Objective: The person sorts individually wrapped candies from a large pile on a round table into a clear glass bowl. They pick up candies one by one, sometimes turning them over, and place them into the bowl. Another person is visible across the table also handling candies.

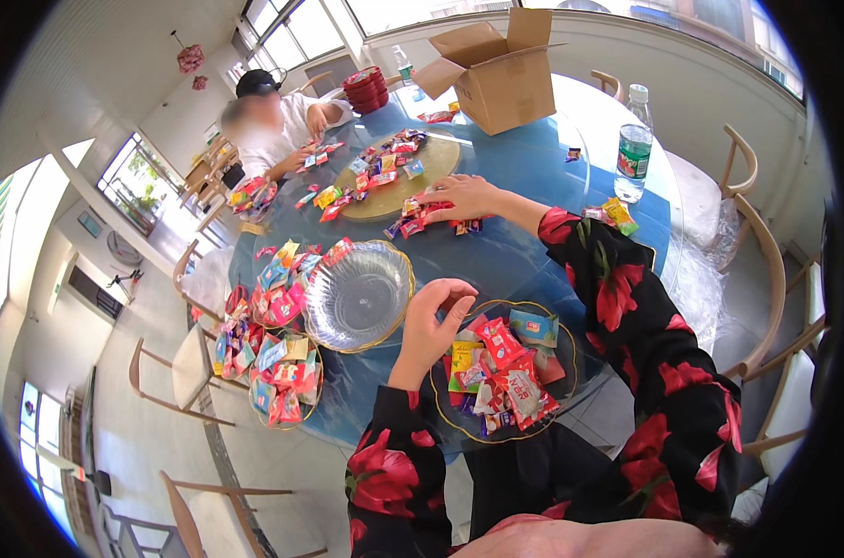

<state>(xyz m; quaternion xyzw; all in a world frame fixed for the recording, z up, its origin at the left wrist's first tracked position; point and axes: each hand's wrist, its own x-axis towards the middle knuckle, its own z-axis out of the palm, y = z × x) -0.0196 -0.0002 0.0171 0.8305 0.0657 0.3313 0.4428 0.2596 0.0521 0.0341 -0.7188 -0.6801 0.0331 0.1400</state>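
Note:
My right hand reaches across the table onto a small pile of wrapped candies. Its fingers touch the pile, but the palm hides whether any are gripped. My left hand hovers with curled fingers and a gap to the thumb, nothing visible in it. Just right of it, close to my body, stands a clear gold-rimmed bowl holding mixed wrapped sweets. On its other side is an empty clear fluted bowl with a gold rim. Filled bowls of candies crowd the table's left edge.
A gold round mat bears loose candies mid-table. Beyond are an open cardboard box, stacked red containers and a water bottle. A co-worker handles candies across the table. Wooden chairs surround it.

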